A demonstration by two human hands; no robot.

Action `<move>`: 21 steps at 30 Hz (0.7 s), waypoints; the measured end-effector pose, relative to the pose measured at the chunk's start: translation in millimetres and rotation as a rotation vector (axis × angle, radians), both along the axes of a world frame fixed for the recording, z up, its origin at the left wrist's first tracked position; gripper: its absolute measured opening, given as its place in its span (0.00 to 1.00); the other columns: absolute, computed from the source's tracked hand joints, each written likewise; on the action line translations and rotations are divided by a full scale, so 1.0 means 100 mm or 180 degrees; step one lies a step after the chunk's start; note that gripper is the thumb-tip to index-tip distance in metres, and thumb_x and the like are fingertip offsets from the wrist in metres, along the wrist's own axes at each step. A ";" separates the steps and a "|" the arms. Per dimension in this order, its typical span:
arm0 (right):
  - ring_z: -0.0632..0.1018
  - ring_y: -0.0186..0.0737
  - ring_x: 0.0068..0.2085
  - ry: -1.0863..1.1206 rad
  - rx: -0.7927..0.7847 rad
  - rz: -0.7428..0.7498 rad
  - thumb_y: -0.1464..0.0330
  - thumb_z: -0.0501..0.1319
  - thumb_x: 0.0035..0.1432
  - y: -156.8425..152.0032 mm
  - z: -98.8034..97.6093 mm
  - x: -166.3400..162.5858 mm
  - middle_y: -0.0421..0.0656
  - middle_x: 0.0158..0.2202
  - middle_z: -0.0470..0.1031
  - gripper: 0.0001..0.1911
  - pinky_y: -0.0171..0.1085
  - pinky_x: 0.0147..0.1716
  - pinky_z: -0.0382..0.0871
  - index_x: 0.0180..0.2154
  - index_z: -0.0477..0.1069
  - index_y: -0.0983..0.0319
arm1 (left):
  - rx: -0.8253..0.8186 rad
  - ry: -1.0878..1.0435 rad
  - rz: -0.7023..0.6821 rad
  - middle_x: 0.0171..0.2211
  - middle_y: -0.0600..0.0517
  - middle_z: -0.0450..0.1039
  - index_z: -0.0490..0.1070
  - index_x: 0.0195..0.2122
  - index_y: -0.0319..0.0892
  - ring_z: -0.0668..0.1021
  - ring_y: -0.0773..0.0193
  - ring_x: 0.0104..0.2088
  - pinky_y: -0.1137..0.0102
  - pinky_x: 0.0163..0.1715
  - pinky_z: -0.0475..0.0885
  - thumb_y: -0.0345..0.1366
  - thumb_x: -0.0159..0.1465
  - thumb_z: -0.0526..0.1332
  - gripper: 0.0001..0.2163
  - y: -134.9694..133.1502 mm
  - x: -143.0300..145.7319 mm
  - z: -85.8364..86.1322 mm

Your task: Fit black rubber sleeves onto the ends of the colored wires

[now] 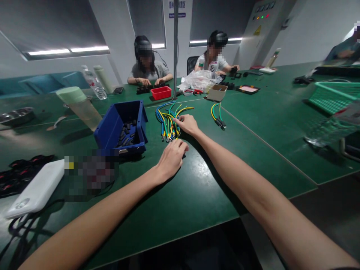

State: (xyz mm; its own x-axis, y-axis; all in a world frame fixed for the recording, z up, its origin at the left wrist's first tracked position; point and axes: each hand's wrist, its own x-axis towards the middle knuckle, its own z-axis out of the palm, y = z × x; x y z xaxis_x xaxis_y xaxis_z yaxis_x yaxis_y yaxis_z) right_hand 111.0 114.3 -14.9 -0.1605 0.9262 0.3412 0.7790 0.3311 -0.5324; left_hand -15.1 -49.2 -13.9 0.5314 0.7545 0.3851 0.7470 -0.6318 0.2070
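A loose bunch of blue and yellow-green wires (164, 117) with metal ring terminals (169, 139) lies in front of me on the green table (180, 213). My right hand (188, 124) reaches into the bunch from the right, thumb and fingertips closed on a wire among the others. Just below the ring terminals is my left hand (173, 159), its fingers curled in; what they hold, if anything, is hidden. Left of the bunch stands a blue bin (105, 129) containing black sleeve pieces (128, 133). Apart on the right lie a few wires with black sleeved ends (218, 116).
At the left are a capped bottle (84, 108), a white power bank (39, 187) and black cables. Toward the back stand a red tray (161, 93), a small cardboard box (217, 93) and a pole (176, 48). Two people work across the table. A green basket (334, 98) is at right.
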 end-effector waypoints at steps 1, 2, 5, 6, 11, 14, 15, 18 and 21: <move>0.79 0.47 0.37 -0.0236 -0.0054 0.0088 0.47 0.56 0.57 -0.03 0.01 -0.01 0.49 0.31 0.79 0.25 0.37 0.36 0.65 0.32 0.78 0.61 | -0.0019 -0.0041 -0.0007 0.39 0.48 0.68 0.66 0.39 0.41 0.70 0.59 0.40 0.64 0.43 0.69 0.19 0.60 0.51 0.12 0.00 0.00 0.00; 0.79 0.49 0.38 -0.0427 -0.0101 0.0123 0.48 0.56 0.56 -0.05 0.01 -0.03 0.50 0.33 0.80 0.24 0.38 0.37 0.65 0.33 0.78 0.61 | -0.0049 -0.0093 -0.0014 0.38 0.49 0.68 0.65 0.39 0.41 0.70 0.60 0.39 0.65 0.42 0.69 0.19 0.60 0.50 0.12 0.00 0.00 0.00; 0.78 0.50 0.39 -0.0619 -0.0234 0.0091 0.56 0.57 0.57 -0.07 0.02 -0.05 0.51 0.35 0.80 0.17 0.38 0.36 0.65 0.33 0.77 0.61 | -0.0155 -0.0252 -0.0037 0.37 0.49 0.68 0.64 0.37 0.41 0.70 0.61 0.37 0.66 0.39 0.69 0.18 0.59 0.49 0.13 0.01 -0.01 -0.01; 0.78 0.49 0.38 -0.0550 -0.0273 0.0085 0.57 0.57 0.57 -0.05 0.01 -0.05 0.50 0.34 0.79 0.16 0.38 0.36 0.65 0.32 0.77 0.61 | -0.0169 -0.0292 -0.0031 0.36 0.49 0.67 0.64 0.36 0.42 0.70 0.61 0.37 0.67 0.39 0.69 0.18 0.59 0.49 0.13 0.00 -0.02 -0.01; 0.74 0.40 0.31 0.0506 -0.0278 0.0195 0.61 0.56 0.56 0.07 0.04 0.00 0.44 0.24 0.74 0.15 0.34 0.32 0.60 0.23 0.73 0.63 | -0.0076 -0.0440 0.0097 0.36 0.49 0.67 0.63 0.35 0.42 0.71 0.61 0.36 0.66 0.38 0.68 0.18 0.59 0.49 0.12 0.00 -0.03 -0.01; 0.71 0.36 0.29 0.1044 -0.0149 0.0087 0.62 0.54 0.56 0.11 0.08 0.01 0.41 0.23 0.71 0.16 0.33 0.30 0.58 0.23 0.72 0.63 | 0.0078 -0.0650 0.0248 0.35 0.50 0.67 0.63 0.35 0.42 0.71 0.61 0.36 0.67 0.39 0.68 0.18 0.59 0.50 0.11 0.01 0.00 -0.01; 0.70 0.36 0.28 0.1310 -0.0120 -0.0025 0.62 0.54 0.56 0.11 0.08 0.01 0.41 0.23 0.71 0.16 0.33 0.30 0.58 0.24 0.72 0.64 | 0.0170 -0.0799 0.0354 0.34 0.50 0.67 0.63 0.34 0.43 0.71 0.61 0.36 0.67 0.39 0.68 0.19 0.60 0.51 0.11 0.02 0.00 0.00; 0.68 0.36 0.28 0.2199 -0.0229 -0.0366 0.62 0.54 0.55 0.08 0.04 -0.02 0.39 0.22 0.69 0.15 0.34 0.30 0.57 0.24 0.72 0.63 | 0.0426 -0.1398 0.0861 0.33 0.51 0.68 0.65 0.32 0.43 0.73 0.62 0.36 0.67 0.39 0.69 0.22 0.60 0.55 0.08 0.05 -0.01 0.03; 0.67 0.35 0.27 0.2448 -0.0532 -0.0228 0.62 0.55 0.52 0.06 -0.03 -0.07 0.38 0.19 0.66 0.13 0.34 0.29 0.56 0.23 0.71 0.62 | 0.0389 -0.1859 0.1443 0.32 0.51 0.70 0.66 0.32 0.43 0.74 0.62 0.34 0.68 0.36 0.69 0.27 0.61 0.59 0.04 0.11 -0.06 0.04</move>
State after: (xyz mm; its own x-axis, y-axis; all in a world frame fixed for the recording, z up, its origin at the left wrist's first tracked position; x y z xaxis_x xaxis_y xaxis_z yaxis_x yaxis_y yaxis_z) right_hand 103.9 120.1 -18.0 0.1260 0.9741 0.1876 0.1885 0.1621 -0.9686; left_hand -21.5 -38.7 -10.3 -0.1379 0.7847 0.6043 0.7297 -0.3321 0.5977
